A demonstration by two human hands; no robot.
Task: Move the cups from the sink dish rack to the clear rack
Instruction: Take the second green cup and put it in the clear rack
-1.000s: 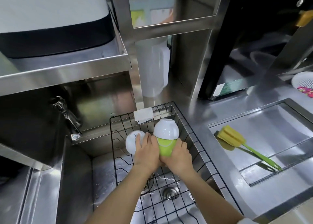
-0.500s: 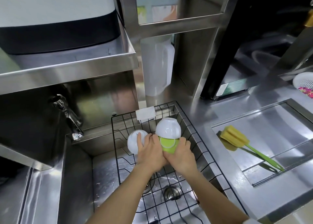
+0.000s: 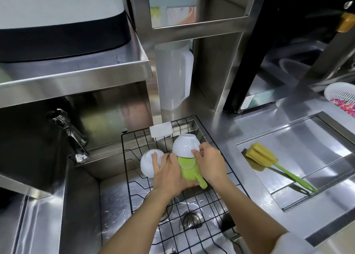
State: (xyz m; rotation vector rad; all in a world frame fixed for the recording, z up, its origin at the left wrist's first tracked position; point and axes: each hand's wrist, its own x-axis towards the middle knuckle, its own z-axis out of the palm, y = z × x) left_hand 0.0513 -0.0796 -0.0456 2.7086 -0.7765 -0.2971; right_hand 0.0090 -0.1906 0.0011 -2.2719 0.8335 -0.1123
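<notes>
A green cup (image 3: 189, 169) with a handle lies tilted in the black wire dish rack (image 3: 203, 202) set in the sink. An upturned white cup (image 3: 184, 145) sits on its upper end. My left hand (image 3: 169, 175) wraps the green cup from the left and below. My right hand (image 3: 211, 163) is on the right, with its fingers pressed on the white cup's lower edge. A second white cup (image 3: 148, 162) lies on its side to the left, touched by my left fingertips. A clear rack (image 3: 299, 202) lies in the recess at the right.
A yellow sponge brush (image 3: 261, 155) with a green handle rests on the clear rack. A tap (image 3: 71, 132) juts out at the left under a steel shelf (image 3: 76, 77). A translucent jug (image 3: 172, 77) stands behind the dish rack. A white colander (image 3: 342, 94) sits at the far right.
My right hand has slid up from the green cup onto the white cup's edge. The green cup has tipped, and its handle now shows. My left hand stays on the green cup.
</notes>
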